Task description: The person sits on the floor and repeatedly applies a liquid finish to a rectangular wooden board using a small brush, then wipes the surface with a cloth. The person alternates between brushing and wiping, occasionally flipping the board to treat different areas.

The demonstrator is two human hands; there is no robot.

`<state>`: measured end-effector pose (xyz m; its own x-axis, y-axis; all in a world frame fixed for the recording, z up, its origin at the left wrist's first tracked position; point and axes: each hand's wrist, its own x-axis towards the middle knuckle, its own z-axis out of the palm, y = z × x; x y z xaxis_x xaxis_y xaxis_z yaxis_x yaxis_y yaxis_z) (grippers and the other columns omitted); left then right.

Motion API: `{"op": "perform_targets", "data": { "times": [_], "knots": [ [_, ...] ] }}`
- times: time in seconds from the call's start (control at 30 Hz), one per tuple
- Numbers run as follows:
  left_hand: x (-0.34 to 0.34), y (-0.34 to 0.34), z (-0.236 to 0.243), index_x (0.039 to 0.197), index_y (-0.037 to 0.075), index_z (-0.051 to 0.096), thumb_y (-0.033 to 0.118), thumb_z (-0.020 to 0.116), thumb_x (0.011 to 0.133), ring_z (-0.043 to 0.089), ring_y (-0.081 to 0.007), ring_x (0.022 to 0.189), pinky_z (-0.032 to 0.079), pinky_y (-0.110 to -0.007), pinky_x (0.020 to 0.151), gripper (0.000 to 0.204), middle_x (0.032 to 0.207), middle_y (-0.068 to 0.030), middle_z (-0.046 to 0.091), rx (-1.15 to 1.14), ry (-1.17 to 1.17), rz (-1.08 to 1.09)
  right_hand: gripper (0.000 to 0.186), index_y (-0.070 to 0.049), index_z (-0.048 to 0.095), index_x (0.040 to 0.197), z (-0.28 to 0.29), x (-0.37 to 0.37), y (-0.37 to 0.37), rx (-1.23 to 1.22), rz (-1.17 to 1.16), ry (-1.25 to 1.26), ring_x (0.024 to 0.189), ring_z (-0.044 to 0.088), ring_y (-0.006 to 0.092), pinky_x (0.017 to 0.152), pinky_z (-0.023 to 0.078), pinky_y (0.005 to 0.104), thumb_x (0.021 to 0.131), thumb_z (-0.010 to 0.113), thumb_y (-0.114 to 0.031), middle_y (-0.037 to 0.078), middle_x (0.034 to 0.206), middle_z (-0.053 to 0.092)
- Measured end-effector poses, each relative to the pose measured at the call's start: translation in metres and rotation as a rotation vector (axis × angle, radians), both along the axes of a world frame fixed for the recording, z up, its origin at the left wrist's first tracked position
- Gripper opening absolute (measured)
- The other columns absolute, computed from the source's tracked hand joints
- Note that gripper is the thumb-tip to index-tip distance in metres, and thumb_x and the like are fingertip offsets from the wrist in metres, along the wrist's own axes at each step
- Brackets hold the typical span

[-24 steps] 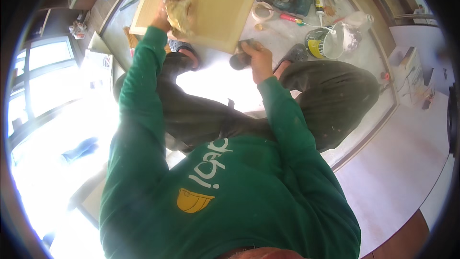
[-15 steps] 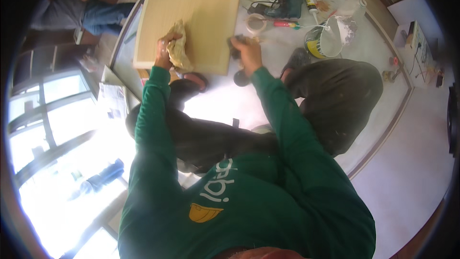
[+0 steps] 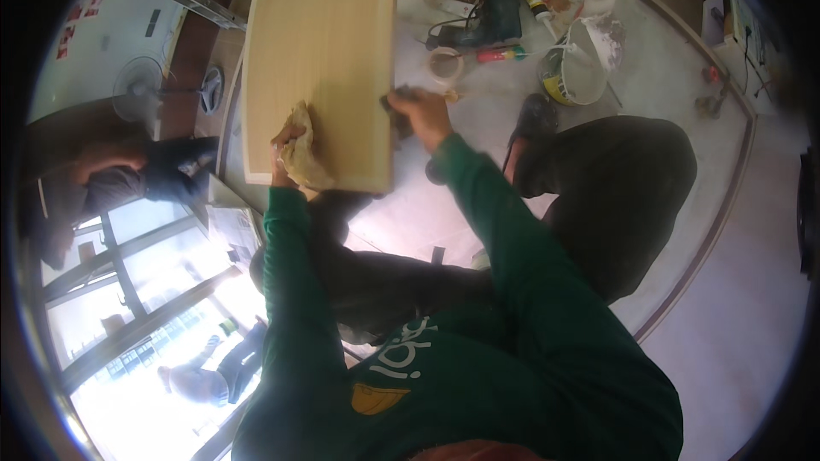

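In the head view, the pale wooden panel [image 3: 316,60] spans your 11 o'clock; beyond its right edge, bare pale floor [image 3: 491,111] opens toward 1 o'clock, with a tape roll [image 3: 446,66] past 12 and a bucket [image 3: 559,85] at 2. Your left hand [image 3: 284,147] closes around a crumpled cloth [image 3: 305,160] at the panel's lower left. Your right hand [image 3: 424,115], fingers curled, grips a blurred dark object [image 3: 400,122] at the right edge, forearm angled toward 11.

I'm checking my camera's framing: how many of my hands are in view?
2: your left hand, partly hidden by the crumpled yellowish cloth it holds, at the lower left of the board; your right hand, beside its right edge.
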<state>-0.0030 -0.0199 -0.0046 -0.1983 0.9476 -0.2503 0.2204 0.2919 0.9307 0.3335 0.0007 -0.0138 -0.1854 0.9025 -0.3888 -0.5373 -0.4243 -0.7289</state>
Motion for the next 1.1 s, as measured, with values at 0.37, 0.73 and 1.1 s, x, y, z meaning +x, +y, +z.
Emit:
{"op": "perform_targets", "data": {
  "times": [0.37, 0.73, 1.1],
  "knots": [
    [0.118, 0.005, 0.082, 0.09, 0.007, 0.061, 0.021, 0.057, 0.078, 0.056, -0.0173, 0.066, 0.048, -0.029, 0.061, 0.019, 0.075, -0.004, 0.058, -0.173, -0.43, 0.337, 0.034, 0.002, 0.067, 0.094, -0.003, 0.018, 0.22, -0.018, -0.14, -0.027, 0.075, 0.058, 0.0157, 0.063, 0.045, 0.0333, 0.076, 0.078, -0.024, 0.007, 0.086, 0.066],
    [0.067, 0.004, 0.051, 0.096, 0.006, 0.061, 0.016, 0.06, 0.083, 0.058, -0.0163, 0.062, 0.049, -0.027, 0.053, 0.016, 0.077, -0.0045, 0.061, -0.084, -0.25, 0.125, 0.024, 0.0, 0.065, 0.101, -0.03, 0.03, -0.004, -0.044, 0.284, 0.157, 0.08, 0.064, 0.0161, 0.071, 0.05, 0.0283, 0.083, 0.071, -0.015, 0.009, 0.091, 0.067],
    [0.044, -0.011, 0.083, 0.095, -0.001, 0.062, 0.017, 0.061, 0.088, 0.061, -0.0178, 0.063, 0.05, -0.028, 0.055, 0.019, 0.077, -0.0111, 0.064, 0.064, -0.329, 0.216, 0.032, 0.003, 0.066, 0.098, -0.229, 0.09, -0.069, -0.275, 0.155, -0.691, 0.073, 0.067, 0.0231, 0.065, 0.053, 0.0347, 0.074, 0.074, -0.017, 0.014, 0.083, 0.069]
  ]
}}
